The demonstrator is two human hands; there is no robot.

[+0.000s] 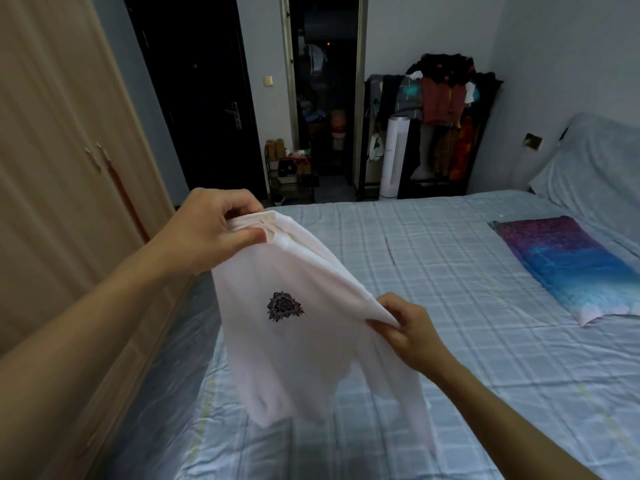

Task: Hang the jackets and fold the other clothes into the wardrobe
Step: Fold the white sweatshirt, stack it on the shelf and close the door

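While your left hand (pixel 211 230) pinches the white shirt (pixel 294 327) at its bunched far top edge and your right hand (pixel 407 329) pinches the near edge, it hangs over the bed (pixel 450 306), perhaps doubled lengthwise. You're mid-fold; next, lay it flat, fold again, then take it to the shut wardrobe (pixel 69 150) at left.

Left forearm enters from lower left of frame, bare, reaching up toward centre. Left hand (pixel 211 227) at mid-frame, thumb and curled fingers pinching. Right forearm enters from lower right. Right hand (pixel 412 329) lower, right of centre, fingers curled, pinching likewise.
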